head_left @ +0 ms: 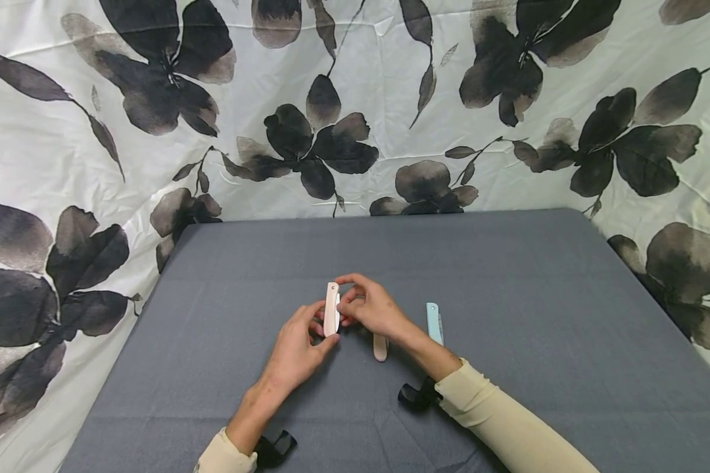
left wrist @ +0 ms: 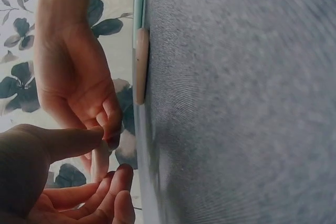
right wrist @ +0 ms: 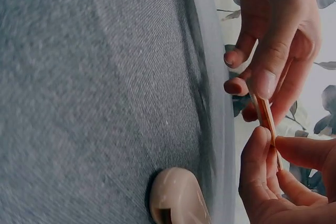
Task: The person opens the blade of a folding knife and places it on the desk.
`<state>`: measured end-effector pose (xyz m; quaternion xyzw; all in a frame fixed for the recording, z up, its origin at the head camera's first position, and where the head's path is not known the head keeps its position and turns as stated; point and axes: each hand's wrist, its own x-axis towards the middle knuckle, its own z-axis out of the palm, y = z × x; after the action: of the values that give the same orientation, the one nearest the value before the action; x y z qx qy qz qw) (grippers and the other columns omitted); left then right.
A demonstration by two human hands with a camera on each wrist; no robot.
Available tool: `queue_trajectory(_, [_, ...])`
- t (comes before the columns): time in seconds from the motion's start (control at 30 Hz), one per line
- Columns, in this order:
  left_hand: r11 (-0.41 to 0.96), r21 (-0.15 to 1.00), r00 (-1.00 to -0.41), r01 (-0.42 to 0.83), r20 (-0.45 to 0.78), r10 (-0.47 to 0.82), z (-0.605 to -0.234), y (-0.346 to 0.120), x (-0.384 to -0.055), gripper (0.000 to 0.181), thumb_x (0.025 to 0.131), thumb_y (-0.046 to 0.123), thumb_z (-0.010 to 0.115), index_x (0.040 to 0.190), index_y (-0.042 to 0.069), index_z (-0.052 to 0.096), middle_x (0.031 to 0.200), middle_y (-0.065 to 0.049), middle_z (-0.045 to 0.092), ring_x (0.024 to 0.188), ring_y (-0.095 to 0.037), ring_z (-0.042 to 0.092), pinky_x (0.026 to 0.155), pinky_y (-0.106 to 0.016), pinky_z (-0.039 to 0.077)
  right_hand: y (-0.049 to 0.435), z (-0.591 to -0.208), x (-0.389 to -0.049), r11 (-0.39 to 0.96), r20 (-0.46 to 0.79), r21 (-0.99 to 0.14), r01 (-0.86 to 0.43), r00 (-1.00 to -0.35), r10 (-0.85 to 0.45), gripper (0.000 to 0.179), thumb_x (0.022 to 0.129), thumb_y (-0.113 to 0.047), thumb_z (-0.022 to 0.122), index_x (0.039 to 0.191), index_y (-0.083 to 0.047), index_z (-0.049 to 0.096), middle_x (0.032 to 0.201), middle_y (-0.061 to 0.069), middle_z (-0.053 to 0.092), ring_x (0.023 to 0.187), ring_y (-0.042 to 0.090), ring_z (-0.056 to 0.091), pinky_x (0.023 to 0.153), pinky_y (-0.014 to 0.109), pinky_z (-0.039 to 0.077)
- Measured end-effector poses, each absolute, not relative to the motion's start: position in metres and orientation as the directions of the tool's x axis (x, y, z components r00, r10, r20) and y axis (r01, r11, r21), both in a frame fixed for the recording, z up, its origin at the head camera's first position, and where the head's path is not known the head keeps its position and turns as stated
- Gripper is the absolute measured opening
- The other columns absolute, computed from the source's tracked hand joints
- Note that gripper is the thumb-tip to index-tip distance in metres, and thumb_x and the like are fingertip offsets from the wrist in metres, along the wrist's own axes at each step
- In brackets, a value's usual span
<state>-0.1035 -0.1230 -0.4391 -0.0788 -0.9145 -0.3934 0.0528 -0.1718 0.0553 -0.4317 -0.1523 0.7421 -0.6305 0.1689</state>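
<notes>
The grey table (head_left: pixel 242 263) runs broad to left and right of the hands, its far edge straight with rounded corners, and a wide stretch of cloth lies between that edge and the fingers. From here I see the pink tool (head_left: pixel 331 312) held upright between the two hands, raised off the surface: the left hand (head_left: pixel 296 348) grips its left side and near end, while the right hand (head_left: pixel 378 309) pinches at its right side. The tan tool (head_left: pixel 380 347) lies partly hidden beneath the right wrist; the blue tool (head_left: pixel 434 322) rests just right of that forearm. All three are slim, smooth and round-ended. The table's covering is finely woven; behind it hangs a creased white drape (head_left: pixel 390 118) with dark flowers.
</notes>
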Motion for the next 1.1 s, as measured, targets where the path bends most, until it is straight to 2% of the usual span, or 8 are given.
queue_trajectory(0.2, [0.577,0.807,-0.991,0.128,0.090,0.095,-0.4346,-0.1234,-0.1034,0.054,0.092,0.011,0.078,0.142,0.004,0.060,0.116,-0.009,0.067,0.092,-0.014,0.066,0.074,-0.024,0.051,0.0547,-0.4343,-0.1732,0.091,-0.062,-0.996,0.025,-0.904,-0.422,0.050,0.095,0.007,0.064,0.143,-0.002,0.053,0.091,0.008,0.063,0.072,0.014,0.070,0.074,0.040,0.064])
queue_trajectory(0.37, [0.470,0.882,-0.998,0.046,0.021,0.059,-0.4342,-0.1228,-0.1070,0.048,0.099,0.012,0.070,0.145,0.004,0.057,0.120,-0.012,0.068,0.094,-0.015,0.069,0.076,-0.023,0.053,0.0555,-0.4340,-0.1706,0.050,-0.063,-0.998,0.046,-0.899,-0.434,0.050,0.096,0.007,0.064,0.144,-0.002,0.052,0.091,0.007,0.062,0.074,0.012,0.069,0.073,0.035,0.063])
queue_trajectory(0.53, [0.337,0.942,-0.999,0.008,-0.005,0.037,-0.4357,-0.1234,-0.1089,0.055,0.099,0.007,0.068,0.151,0.006,0.051,0.123,-0.017,0.068,0.100,-0.022,0.071,0.075,-0.022,0.055,0.0541,-0.4322,-0.1659,0.045,-0.057,-0.998,0.042,-0.894,-0.445,0.050,0.098,0.005,0.064,0.145,-0.006,0.052,0.095,0.008,0.063,0.076,0.013,0.070,0.073,0.035,0.063])
queue_trajectory(0.67, [0.259,0.966,-0.999,0.015,0.004,0.042,-0.4373,-0.1255,-0.1086,0.059,0.097,0.001,0.067,0.153,0.007,0.048,0.122,-0.020,0.068,0.098,-0.019,0.071,0.074,-0.021,0.053,0.0530,-0.4340,-0.1643,0.034,-0.048,-0.999,0.036,-0.890,-0.453,0.050,0.098,0.005,0.063,0.145,-0.007,0.053,0.095,0.008,0.063,0.078,0.014,0.070,0.074,0.036,0.064])
queue_trajectory(0.87, [0.201,0.979,-0.999,0.026,0.018,0.039,-0.4404,-0.1265,-0.1091,0.061,0.093,-0.006,0.067,0.151,0.007,0.053,0.115,-0.021,0.067,0.087,-0.008,0.069,0.073,-0.018,0.051,0.0533,-0.4376,-0.1637,0.046,-0.027,-0.999,0.006,-0.879,-0.476,0.049,0.098,0.005,0.061,0.145,-0.007,0.054,0.095,0.008,0.063,0.078,0.013,0.070,0.076,0.041,0.064])
queue_trajectory(1.1, [0.174,0.985,-1.000,0.016,0.013,0.019,-0.4436,-0.1273,-0.1103,0.061,0.092,-0.010,0.064,0.149,0.007,0.056,0.114,-0.022,0.065,0.086,-0.009,0.067,0.073,-0.018,0.053,0.0564,-0.4393,-0.1651,0.087,0.012,-0.994,-0.063,-0.873,-0.487,0.048,0.098,0.003,0.059,0.145,-0.005,0.055,0.098,0.017,0.066,0.074,0.013,0.067,0.074,0.044,0.063])
